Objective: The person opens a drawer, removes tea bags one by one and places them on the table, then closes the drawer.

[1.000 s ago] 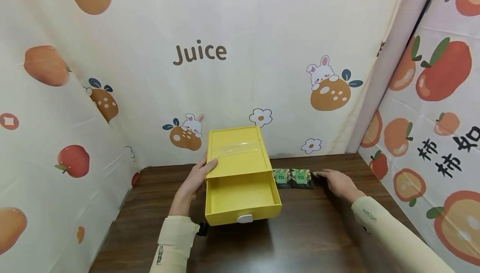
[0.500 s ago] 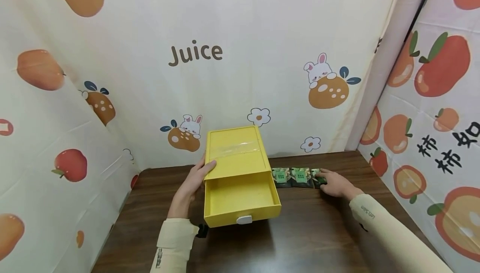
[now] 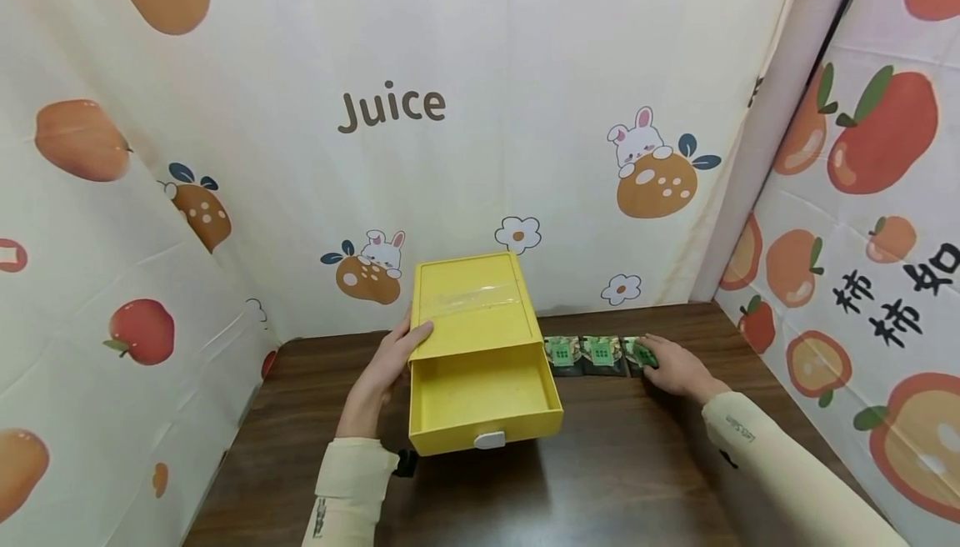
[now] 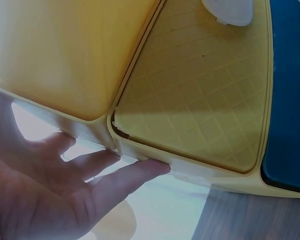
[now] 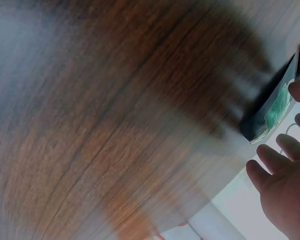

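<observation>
In the head view a yellow drawer box [image 3: 472, 305] stands at mid-table, its top drawer [image 3: 487, 424] pulled out with a white handle in front. My left hand [image 3: 390, 359] rests along its left side, thumb on the top edge; the left wrist view shows its fingers [image 4: 132, 177] stretched against the wall. A row of small green and black packets [image 3: 602, 355] lies right of the box. The rightmost packet [image 3: 633, 353] is partly covered by my right hand [image 3: 677, 370], whose fingertips are right at it. In the right wrist view those fingers [image 5: 275, 159] are spread.
Below the open drawer, the left wrist view shows a yellow drawer front [image 4: 190, 90] with a grid pattern, then a blue section [image 4: 290, 110]. Printed fabric [image 3: 480, 155] hangs behind and beside the brown wooden table [image 3: 615, 464].
My right hand has moved slightly left and laid the rightmost packet flat beside the others, then shifted a little back to the right. My left hand stays on the box.
</observation>
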{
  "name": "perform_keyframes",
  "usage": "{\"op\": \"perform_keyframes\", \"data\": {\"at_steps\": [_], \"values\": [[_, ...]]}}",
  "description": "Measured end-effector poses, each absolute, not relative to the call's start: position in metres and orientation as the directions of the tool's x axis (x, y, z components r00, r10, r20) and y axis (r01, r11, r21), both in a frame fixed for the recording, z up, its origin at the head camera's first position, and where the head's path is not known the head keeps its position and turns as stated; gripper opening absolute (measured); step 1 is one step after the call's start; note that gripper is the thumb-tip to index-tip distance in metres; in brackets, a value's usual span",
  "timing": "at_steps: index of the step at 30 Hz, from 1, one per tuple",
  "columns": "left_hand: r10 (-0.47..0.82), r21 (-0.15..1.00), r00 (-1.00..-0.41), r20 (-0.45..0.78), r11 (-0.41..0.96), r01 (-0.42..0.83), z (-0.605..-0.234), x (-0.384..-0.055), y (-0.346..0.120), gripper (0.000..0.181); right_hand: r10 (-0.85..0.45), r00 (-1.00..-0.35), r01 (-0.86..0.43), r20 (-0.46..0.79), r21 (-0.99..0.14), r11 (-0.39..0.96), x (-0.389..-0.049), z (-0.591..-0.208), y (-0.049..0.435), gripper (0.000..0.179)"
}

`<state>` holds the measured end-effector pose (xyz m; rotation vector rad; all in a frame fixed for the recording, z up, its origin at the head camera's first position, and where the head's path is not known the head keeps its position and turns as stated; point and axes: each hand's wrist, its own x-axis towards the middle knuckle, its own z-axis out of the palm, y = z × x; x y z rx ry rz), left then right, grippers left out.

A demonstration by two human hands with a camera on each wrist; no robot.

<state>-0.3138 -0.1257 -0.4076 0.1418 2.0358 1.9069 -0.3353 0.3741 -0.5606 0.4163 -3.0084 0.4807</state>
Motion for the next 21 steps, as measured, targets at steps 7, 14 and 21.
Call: {"op": "perform_keyframes", "data": {"at_steps": [7, 14, 21], "values": [[0.308, 0.981, -0.932, -0.191, 0.079, -0.175, -0.415, -0.318, -0.126, 0.069, -0.241, -0.959, -0.279, 0.149, -0.34, 0.898, -0.327, -0.551, 0.374, 0.048], [0.274, 0.985, -0.947, -0.169, 0.076, -0.154, -0.435, -0.328, -0.128, 0.071, -0.177, -0.958, -0.263, 0.226, -0.445, 0.856, -0.313, -0.528, 0.358, 0.031], [0.291, 0.981, -0.936, -0.196, 0.055, -0.188, -0.432, -0.329, -0.129, 0.07, -0.165, -0.888, -0.369, 0.43, -0.452, 0.812, -0.286, -0.481, 0.311, 0.004]]}}
